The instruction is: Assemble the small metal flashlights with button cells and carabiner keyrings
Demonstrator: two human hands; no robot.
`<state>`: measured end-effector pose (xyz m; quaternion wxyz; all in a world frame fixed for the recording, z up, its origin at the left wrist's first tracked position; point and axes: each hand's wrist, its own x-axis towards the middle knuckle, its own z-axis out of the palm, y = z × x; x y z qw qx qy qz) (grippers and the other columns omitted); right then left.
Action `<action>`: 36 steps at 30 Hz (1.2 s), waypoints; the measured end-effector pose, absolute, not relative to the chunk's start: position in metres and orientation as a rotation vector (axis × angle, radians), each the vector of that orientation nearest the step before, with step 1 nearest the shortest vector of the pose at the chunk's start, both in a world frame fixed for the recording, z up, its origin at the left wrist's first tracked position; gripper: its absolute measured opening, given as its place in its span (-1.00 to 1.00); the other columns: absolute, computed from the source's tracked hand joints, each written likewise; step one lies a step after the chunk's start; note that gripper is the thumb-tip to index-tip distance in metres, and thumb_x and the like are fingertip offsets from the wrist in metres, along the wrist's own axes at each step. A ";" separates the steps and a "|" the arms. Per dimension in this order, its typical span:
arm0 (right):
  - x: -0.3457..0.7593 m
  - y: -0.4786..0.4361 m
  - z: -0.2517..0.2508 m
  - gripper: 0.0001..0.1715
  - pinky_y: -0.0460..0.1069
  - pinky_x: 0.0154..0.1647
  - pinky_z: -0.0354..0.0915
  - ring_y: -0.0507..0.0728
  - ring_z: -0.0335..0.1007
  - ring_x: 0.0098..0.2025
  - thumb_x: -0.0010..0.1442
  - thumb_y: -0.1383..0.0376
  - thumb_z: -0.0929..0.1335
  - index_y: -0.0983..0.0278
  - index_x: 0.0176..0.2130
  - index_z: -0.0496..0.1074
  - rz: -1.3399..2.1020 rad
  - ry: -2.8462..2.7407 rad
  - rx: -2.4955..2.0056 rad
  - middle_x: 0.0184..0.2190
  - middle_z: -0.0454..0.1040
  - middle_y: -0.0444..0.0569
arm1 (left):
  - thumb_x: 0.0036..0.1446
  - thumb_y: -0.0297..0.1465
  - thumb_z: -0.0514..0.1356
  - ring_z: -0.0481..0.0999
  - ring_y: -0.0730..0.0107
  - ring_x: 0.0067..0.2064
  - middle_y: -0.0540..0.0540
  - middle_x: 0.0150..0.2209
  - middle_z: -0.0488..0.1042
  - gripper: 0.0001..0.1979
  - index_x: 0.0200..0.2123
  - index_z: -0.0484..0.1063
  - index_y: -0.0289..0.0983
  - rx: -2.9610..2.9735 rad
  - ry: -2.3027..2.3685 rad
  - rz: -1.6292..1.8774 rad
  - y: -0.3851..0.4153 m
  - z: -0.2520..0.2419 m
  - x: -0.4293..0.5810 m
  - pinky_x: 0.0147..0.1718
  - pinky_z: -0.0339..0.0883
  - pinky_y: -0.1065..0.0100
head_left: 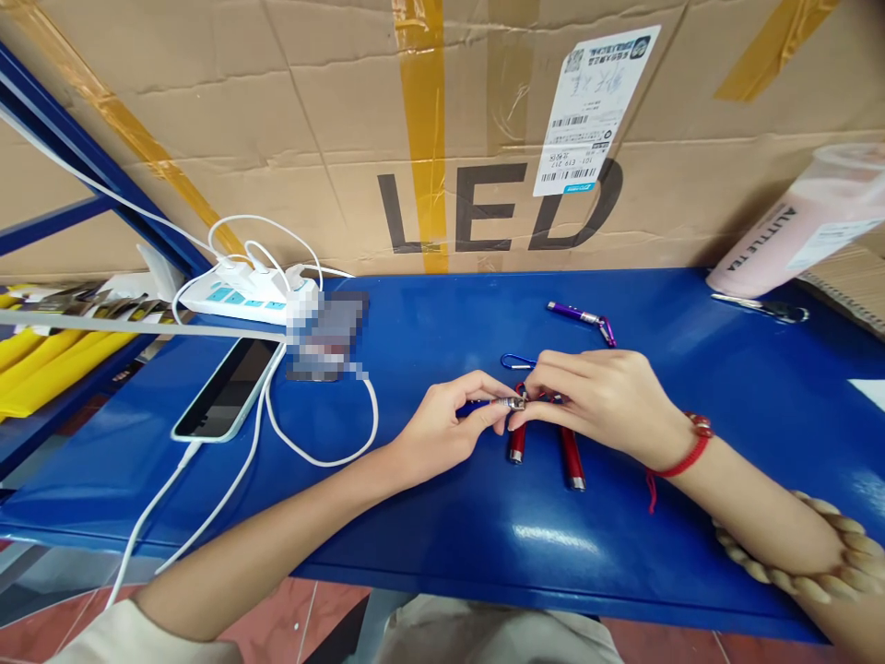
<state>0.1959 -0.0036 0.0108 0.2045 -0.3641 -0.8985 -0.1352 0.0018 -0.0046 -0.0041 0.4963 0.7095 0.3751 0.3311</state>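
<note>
My left hand (pixel 449 420) pinches a small blue metal tube (pixel 477 406) with a silver end, held above the middle of the blue table. Fingertips of my right hand (pixel 595 397) are pressed together at that silver end; any small part between them is too tiny to make out. Below the hands lie two red tubes with silver tips, a shorter one (pixel 517 444) and a longer one (pixel 572 459), their upper ends partly hidden by my right hand. A blue carabiner loop (pixel 517 361) shows just behind my right fingers. Farther back rests a purple tube (pixel 572 313) with a purple clip.
On the left are a phone (pixel 227 392) with a white cable, a white power strip (pixel 249 297) and a blurred dark object (pixel 332 332). A pink drink cup (pixel 788 231) and keys (pixel 761 306) sit back right. A large cardboard box (pixel 332 111) stands behind the table (pixel 429 535).
</note>
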 end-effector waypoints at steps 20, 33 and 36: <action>0.197 0.000 0.010 -0.52 -0.09 -0.57 0.01 -0.05 0.29 -0.57 0.33 0.09 0.12 0.27 -0.38 0.43 -0.492 -2.531 -0.969 -0.45 0.45 -0.12 | 0.14 -0.51 0.11 0.45 0.46 -0.39 0.00 -0.51 0.43 -0.88 -0.29 0.44 -0.37 1.768 0.905 0.853 0.000 0.001 -0.003 -0.26 0.31 0.43; 0.197 -0.002 0.005 -0.50 -0.09 -0.55 0.05 -0.04 0.27 -0.55 0.38 0.25 0.07 0.28 -0.42 0.43 -0.276 -2.658 -0.804 -0.45 0.44 -0.12 | 0.15 -0.47 0.09 0.46 0.45 -0.34 0.00 -0.47 0.46 -0.86 -0.48 0.29 -0.29 1.847 0.868 0.727 -0.003 -0.008 -0.004 -0.22 0.29 0.41; 0.196 -0.003 0.006 -0.48 -0.08 -0.57 0.03 -0.04 0.26 -0.55 0.37 0.27 0.06 0.28 -0.45 0.42 -0.224 -2.653 -0.809 -0.47 0.42 -0.12 | 0.15 -0.47 0.10 0.48 0.46 -0.34 0.02 -0.49 0.46 -0.86 -0.47 0.24 -0.27 1.834 0.870 0.755 -0.005 -0.010 -0.003 -0.23 0.30 0.43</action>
